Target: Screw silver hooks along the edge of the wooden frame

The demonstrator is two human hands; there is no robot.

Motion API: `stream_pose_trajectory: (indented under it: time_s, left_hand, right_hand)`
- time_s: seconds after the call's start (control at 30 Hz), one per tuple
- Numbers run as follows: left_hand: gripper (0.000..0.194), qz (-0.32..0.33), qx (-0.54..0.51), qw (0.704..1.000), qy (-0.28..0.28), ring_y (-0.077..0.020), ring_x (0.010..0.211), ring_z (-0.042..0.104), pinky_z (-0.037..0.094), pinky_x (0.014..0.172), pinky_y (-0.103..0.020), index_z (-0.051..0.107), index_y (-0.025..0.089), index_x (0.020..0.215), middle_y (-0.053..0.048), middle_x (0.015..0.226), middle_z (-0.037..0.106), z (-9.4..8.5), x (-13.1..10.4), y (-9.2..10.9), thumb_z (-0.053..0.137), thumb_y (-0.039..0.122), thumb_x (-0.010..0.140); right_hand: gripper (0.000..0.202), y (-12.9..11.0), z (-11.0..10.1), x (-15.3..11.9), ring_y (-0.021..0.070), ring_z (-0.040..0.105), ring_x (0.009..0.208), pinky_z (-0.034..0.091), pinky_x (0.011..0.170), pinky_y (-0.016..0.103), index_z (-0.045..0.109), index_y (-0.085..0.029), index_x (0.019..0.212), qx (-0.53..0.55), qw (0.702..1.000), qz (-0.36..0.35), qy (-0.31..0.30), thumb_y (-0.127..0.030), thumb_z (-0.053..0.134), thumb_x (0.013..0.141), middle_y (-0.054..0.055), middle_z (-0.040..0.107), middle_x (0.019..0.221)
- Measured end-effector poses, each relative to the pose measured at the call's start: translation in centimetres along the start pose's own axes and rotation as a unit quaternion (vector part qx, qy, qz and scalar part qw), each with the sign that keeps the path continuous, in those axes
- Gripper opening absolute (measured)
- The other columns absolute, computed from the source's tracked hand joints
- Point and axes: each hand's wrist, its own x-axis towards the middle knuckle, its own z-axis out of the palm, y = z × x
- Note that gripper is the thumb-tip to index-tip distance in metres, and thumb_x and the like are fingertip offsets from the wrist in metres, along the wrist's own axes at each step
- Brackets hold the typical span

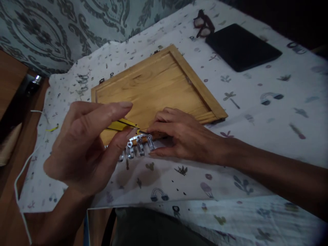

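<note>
My left hand (84, 147) is closed around the yellow, black-striped handle of a screwdriver (124, 123). Its thin metal shaft slants right and down to the top of the end hook on a silvery hook rack (140, 145). Several curved metal hooks hang along the near edge of a framed wooden board (143, 89), which lies on the table. My right hand (176, 133) pinches around that end hook, index finger by the screwdriver tip and thumb beside the hook's lower part. The screw itself is too small to make out.
A white printed cloth (246, 136) covers the table. Dark-framed glasses (203, 24) and a black tablet-like slab (243, 47) lie at the far right. Behind hangs a patterned curtain (97, 20). A white cord (19, 181) trails down at the left edge.
</note>
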Motion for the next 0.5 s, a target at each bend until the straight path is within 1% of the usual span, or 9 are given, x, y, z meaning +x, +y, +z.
stream_pose_trajectory:
  time_s: [0.1, 0.13, 0.2, 0.27, 0.33, 0.4, 0.5]
  left_hand:
    - [0.054, -0.049, -0.008, 0.999, -0.016, -0.0218, 0.096, 0.072, 0.062, 0.077, -0.043, 0.064, 0.046, 0.136, 0.008, 0.121, 0.074, -0.09, -0.36, 0.25, 0.073, 0.016, 0.092]
    - [0.054, -0.054, -0.01, 0.998, -0.019, -0.0224, 0.097, 0.073, 0.062, 0.077, -0.043, 0.063, 0.047, 0.136, 0.009, 0.122, 0.074, -0.1, -0.45, 0.23, 0.072, 0.017, 0.092]
    - [0.055, -0.038, -0.017, 0.999, -0.016, -0.025, 0.094, 0.074, 0.063, 0.073, -0.045, 0.063, 0.047, 0.136, 0.01, 0.123, 0.074, -0.12, -0.55, 0.03, 0.074, 0.019, 0.091]
    - [0.056, -0.02, -0.03, 0.999, -0.006, -0.0259, 0.093, 0.075, 0.065, 0.073, -0.045, 0.064, 0.045, 0.136, 0.009, 0.123, 0.074, -0.09, -0.54, -0.22, 0.075, 0.018, 0.088]
    - [0.055, -0.025, -0.045, 0.999, -0.002, -0.024, 0.095, 0.075, 0.066, 0.079, -0.044, 0.064, 0.043, 0.135, 0.008, 0.124, 0.074, -0.01, -0.49, -0.4, 0.076, 0.018, 0.088]
    - [0.053, -0.037, -0.064, 0.997, 0.005, -0.022, 0.096, 0.076, 0.068, 0.081, -0.04, 0.065, 0.04, 0.135, 0.006, 0.122, 0.075, 0.11, -0.49, -0.48, 0.077, 0.019, 0.088]
    - [0.048, -0.073, -0.098, 0.992, 0.027, -0.021, 0.089, 0.077, 0.068, 0.073, -0.037, 0.065, 0.034, 0.132, 0.001, 0.117, 0.074, 0.3, -0.62, -0.5, 0.081, 0.026, 0.087]
  right_hand:
    - [0.037, -0.06, -0.1, 0.0, 0.0231, 0.054, 0.088, 0.037, 0.075, 0.036, 0.074, -0.017, 0.1, 0.004, 1.0, -0.002, -0.001, -0.051, 0.077, 0.086, 0.007, 0.063, 0.093]
    - [0.036, -0.06, -0.11, 0.0, 0.0231, 0.054, 0.089, 0.037, 0.075, 0.036, 0.074, -0.017, 0.1, 0.006, 1.0, -0.003, 0.0, -0.051, 0.076, 0.087, 0.007, 0.063, 0.093]
    - [0.036, -0.04, -0.09, -0.01, 0.0235, 0.054, 0.089, 0.038, 0.075, 0.036, 0.074, -0.017, 0.102, 0.006, 1.0, -0.003, 0.002, -0.049, 0.077, 0.086, 0.007, 0.063, 0.094]
    - [0.035, -0.05, -0.05, -0.01, 0.0237, 0.054, 0.089, 0.039, 0.076, 0.037, 0.075, -0.017, 0.102, 0.002, 1.0, -0.004, 0.004, -0.048, 0.078, 0.085, 0.007, 0.063, 0.094]
    - [0.036, -0.12, -0.05, -0.01, 0.0238, 0.054, 0.089, 0.039, 0.075, 0.037, 0.075, -0.017, 0.101, 0.002, 1.0, -0.006, 0.004, -0.048, 0.079, 0.084, 0.007, 0.063, 0.093]
    - [0.034, -0.2, -0.09, -0.01, 0.0239, 0.054, 0.088, 0.039, 0.074, 0.037, 0.075, -0.016, 0.101, 0.001, 1.0, -0.005, 0.002, -0.045, 0.08, 0.084, 0.008, 0.063, 0.093]
    - [0.034, -0.22, -0.11, -0.05, 0.0242, 0.054, 0.088, 0.04, 0.074, 0.037, 0.076, -0.013, 0.104, -0.002, 1.0, -0.009, 0.005, -0.04, 0.081, 0.084, 0.009, 0.063, 0.092]
